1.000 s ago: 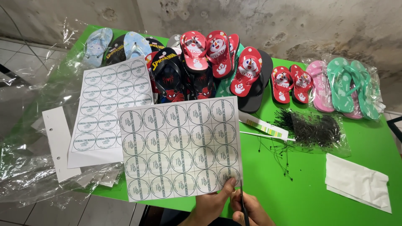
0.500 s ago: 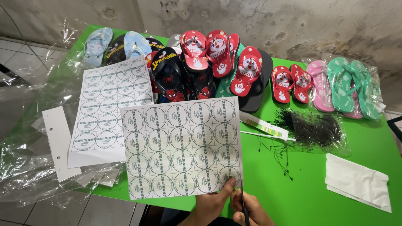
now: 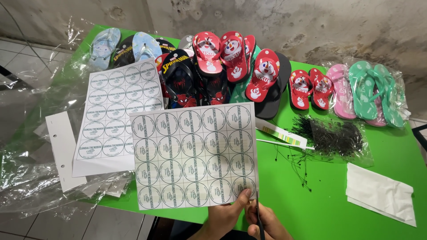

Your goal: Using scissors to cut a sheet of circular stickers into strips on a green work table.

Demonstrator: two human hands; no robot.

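Your green table [image 3: 320,195] spreads away from both hands, its near edge running just under your wrists and its left edge buried in crumpled clear plastic wrap [image 3: 31,178] that hangs over the tiled floor [image 3: 26,58]. A stained concrete wall [image 3: 311,22] closes off the far side.

Beyond your hands a row of flip-flops [image 3: 231,62] fills the back of the table from left to right. The barest stretch of green lies to the right of your right hand, bounded by a folded white sheet [image 3: 378,193] and, farther off, a bag of black string ties [image 3: 333,135].

Your left hand [image 3: 227,215] pinches the lower right corner of the sticker sheet [image 3: 193,155], held up over the near edge. A second label sheet [image 3: 115,111] lies up and left of it.

Your right hand [image 3: 267,222], touching the left, is closed on scissors [image 3: 259,218] whose blades meet the sheet's bottom edge.
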